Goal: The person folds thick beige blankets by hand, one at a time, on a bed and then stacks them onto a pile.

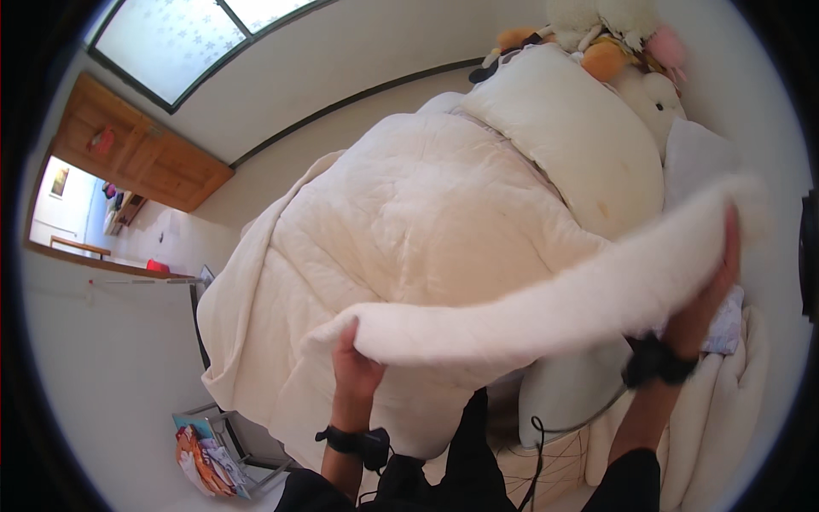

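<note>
Where quilt [512,320] blurs, right hand [712,294] half-hidden.

Both forearms are bare, each wearing a black wrist strap: left strap [354,441] carries a small black box, right strap [655,362] sits lower right; black trousers below.

A single head-worn fisheye view looks down and forward over the bed [409,222], close above the person's raised forearms. Its rim bends the wall, window [179,34] and door [136,154] at upper left.
</note>
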The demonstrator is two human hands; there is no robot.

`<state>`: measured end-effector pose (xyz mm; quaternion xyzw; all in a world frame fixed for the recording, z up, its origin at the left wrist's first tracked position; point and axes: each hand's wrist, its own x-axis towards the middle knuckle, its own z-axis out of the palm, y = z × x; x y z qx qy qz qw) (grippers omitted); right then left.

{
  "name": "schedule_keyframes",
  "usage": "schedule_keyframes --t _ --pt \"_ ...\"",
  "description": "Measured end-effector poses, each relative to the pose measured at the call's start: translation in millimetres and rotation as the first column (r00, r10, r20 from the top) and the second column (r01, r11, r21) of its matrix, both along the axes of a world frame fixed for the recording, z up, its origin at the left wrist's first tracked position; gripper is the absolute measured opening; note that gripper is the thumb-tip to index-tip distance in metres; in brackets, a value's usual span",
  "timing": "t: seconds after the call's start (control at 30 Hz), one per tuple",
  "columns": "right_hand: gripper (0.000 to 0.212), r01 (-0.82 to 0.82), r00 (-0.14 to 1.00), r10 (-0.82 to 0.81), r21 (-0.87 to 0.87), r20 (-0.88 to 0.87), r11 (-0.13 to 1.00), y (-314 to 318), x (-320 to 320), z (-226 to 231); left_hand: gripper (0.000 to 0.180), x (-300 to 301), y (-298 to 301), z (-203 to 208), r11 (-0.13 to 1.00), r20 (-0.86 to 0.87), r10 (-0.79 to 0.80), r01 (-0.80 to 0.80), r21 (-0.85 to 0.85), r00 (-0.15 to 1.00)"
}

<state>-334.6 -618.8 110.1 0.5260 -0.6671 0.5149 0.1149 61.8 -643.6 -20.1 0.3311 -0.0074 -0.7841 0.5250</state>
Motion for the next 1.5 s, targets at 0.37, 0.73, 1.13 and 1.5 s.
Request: schedule_keyframes --t 0.37,0.73,1.13,1.5 --pt "0.041 -0.361 0.833 0.073 0.438 0.549 0.823 -158 36 -205 0.054 12 -78 -140 0.938 0.921 0.160 0.234 -0.254 0.356" --pt "0.028 -0.312 0.913 0.400 0.503 -0.075 0.806 -176 121 -274 0.043 20 -118 -212 0.761 0.945 -0.007 0.612 0.217 -0.328" --pt "0.022 -0.094 0.915 0.307 0.599 -0.264 0.795 -222 128 -389 0.061 241 -248 -189 0.940 0.447 0.031 0.177 0.290 -0.894" --pt "0.029 -0.087 0.881 0.336 0.585 -0.333 0.806 -232 146 -409 0.016 359 -243 -179 0.992 0.411 0.117 0.128 -0.001 -0.904"
